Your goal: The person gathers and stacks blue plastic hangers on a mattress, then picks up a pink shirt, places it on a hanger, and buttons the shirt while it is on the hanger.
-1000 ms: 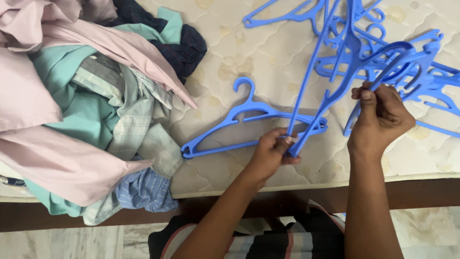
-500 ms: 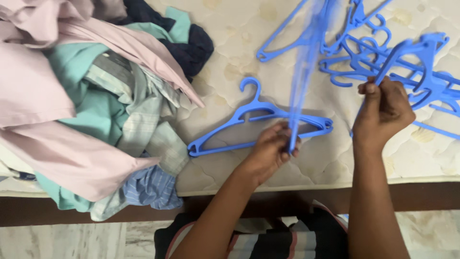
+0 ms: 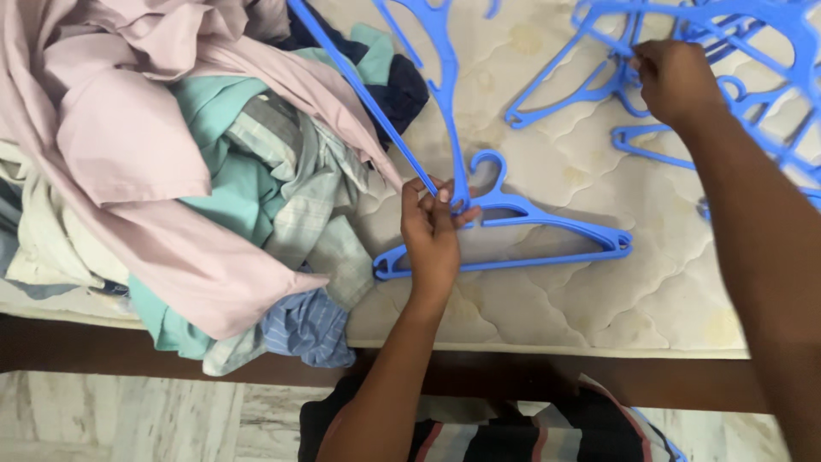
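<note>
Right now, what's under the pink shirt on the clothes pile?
Under the pink shirt a teal garment, a pale checked shirt and a blue striped one show. Whatever lies deeper in the pile is covered, as is the mattress beneath.

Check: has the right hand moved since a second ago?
Yes. The right hand went up the mattress, from level with the flat-lying hanger into the hanger pile.

We find open mattress (image 3: 590, 295) below the flat hanger (image 3: 513, 235), toward the bed's near edge. The heap of clothes (image 3: 188, 188) blocks our left; tangled hangers (image 3: 735, 77) crowd the upper right.
</note>
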